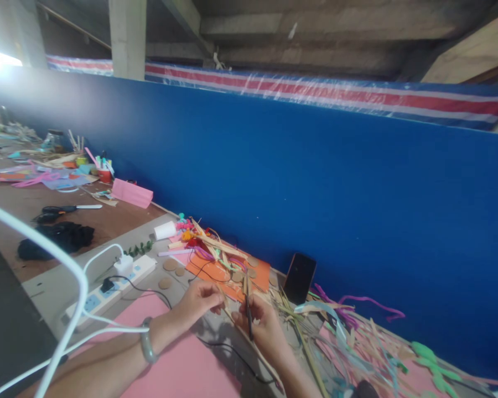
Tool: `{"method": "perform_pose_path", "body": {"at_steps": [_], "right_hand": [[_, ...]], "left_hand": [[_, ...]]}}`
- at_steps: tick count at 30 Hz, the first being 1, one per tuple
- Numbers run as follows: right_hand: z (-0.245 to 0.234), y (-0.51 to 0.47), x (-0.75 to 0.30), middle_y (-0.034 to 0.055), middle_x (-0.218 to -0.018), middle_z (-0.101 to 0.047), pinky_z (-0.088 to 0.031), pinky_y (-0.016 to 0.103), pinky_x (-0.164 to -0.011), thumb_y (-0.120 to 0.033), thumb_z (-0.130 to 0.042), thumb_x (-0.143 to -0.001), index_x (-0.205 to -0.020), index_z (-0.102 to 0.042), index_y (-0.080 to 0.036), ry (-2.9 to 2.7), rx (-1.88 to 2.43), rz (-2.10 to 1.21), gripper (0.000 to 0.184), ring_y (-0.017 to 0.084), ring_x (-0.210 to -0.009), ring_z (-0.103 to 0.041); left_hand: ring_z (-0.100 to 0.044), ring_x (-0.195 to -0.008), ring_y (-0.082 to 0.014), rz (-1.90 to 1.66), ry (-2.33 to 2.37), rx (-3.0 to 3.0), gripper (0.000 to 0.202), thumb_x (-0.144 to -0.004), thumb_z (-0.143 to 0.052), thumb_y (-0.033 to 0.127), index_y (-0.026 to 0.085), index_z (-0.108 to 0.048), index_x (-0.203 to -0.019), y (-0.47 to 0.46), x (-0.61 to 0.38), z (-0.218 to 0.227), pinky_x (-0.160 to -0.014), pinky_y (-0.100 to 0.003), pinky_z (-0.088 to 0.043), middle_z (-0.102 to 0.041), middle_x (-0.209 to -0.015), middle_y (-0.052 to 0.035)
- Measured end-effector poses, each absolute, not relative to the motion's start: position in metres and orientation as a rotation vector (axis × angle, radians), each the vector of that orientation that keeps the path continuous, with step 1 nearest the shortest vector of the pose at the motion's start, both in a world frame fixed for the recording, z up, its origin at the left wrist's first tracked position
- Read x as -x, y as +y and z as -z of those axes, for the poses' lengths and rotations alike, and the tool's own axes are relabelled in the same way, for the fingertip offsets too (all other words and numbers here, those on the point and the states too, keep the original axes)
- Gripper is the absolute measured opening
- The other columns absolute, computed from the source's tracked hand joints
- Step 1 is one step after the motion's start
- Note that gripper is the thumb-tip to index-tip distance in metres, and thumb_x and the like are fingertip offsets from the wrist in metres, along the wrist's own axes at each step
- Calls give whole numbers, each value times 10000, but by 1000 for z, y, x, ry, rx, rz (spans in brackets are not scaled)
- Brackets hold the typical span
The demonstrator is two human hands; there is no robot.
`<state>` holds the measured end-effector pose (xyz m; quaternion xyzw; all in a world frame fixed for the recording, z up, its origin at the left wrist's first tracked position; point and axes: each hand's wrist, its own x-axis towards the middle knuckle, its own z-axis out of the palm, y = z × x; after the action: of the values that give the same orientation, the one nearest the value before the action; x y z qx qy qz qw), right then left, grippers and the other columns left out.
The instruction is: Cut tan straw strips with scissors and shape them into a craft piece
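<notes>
My left hand (199, 301) is closed in a pinch on the end of a thin pale strip (228, 312) just above the table. My right hand (261, 323) is closed around a dark slim tool (248, 309) that stands nearly upright, its tip near the strip. Both hands hover over the edge of a pink sheet (182, 365) and an orange sheet (216, 273) strewn with straw strips and pipe cleaners. A grey bracelet (146, 347) sits on my left wrist.
A black phone (299, 278) leans against the blue wall (315, 182). A white power strip (112, 287) with cables lies at left, small cardboard discs (169, 266) beside it. Scissors (66, 209), a black cloth (58, 239), a pink box (131, 193) lie farther left. Ribbons and green shapes (431, 359) clutter the right.
</notes>
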<state>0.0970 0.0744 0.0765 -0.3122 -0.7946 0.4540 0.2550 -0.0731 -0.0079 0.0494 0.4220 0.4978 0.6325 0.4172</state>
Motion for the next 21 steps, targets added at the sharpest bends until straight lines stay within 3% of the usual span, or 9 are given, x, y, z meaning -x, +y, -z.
{"method": "perform_pose_path", "body": {"at_steps": [4, 10, 16, 21], "right_hand": [[-76, 73, -97, -6, -615, -592, -407, 254, -588, -348, -719, -660, -659, -573, -171, -2091, 809, -1229, 229, 150, -608, -528], [-77, 71, -98, 24, -695, -657, -432, 280, -637, -362, -758, -642, -719, -620, -171, -2070, 837, -1224, 248, 180, -669, -578], [-77, 78, -98, -6, -591, -589, -399, 258, -562, -451, -771, -616, -658, -547, -179, -1991, 901, -1239, 355, 153, -576, -538], [-76, 87, -104, -12, -494, -582, -349, 245, -511, -470, -759, -631, -629, -497, -195, -1870, 942, -1321, 381, 125, -477, -479]], "left_hand": [[-575, -539, -127, -1520, 1277, -1096, 85, -660, -638, 209, 143, -655, -609, -10, 73, -54, -545, -221, -450, -622, -543, -8], [-538, -563, -110, -1336, 1217, -1283, 63, -663, -658, 201, 145, -632, -653, -11, 68, -47, -531, -198, -402, -610, -602, 5], [-525, -575, -112, -1334, 1453, -1409, 101, -725, -572, 212, 152, -604, -650, -9, 88, -51, -547, -197, -383, -582, -597, 8], [-522, -529, -113, -1048, 1835, -1567, 45, -629, -566, 145, 164, -607, -629, -4, 117, -37, -484, -188, -319, -586, -567, 26]]}}
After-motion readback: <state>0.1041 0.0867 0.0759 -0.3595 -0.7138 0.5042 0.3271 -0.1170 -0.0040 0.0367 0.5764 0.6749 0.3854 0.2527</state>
